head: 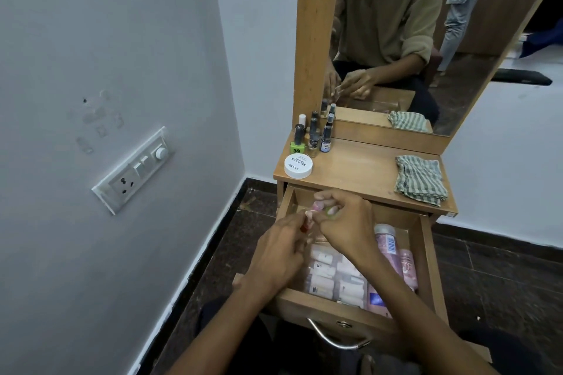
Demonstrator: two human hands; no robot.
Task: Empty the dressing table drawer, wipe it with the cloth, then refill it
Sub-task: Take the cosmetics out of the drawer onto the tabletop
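The wooden drawer [426,256] stands pulled out under the dressing table top [356,173]. Both hands are over its far left corner. My left hand [280,253] grips a small red nail polish bottle [304,226] with a pale cap. My right hand [347,222] pinches small bottles, one pink [317,206] and one greenish [330,211]. White and pink packets [329,277] and pink bottles [390,243] fill the drawer. A striped cloth [420,179] lies folded on the table top at the right.
Several nail polish bottles [313,137] and a round white tub [298,166] stand at the table's far left. A mirror [396,39] rises behind. The wall with a switch panel [134,170] is close on the left. The drawer's metal handle [335,341] faces me.
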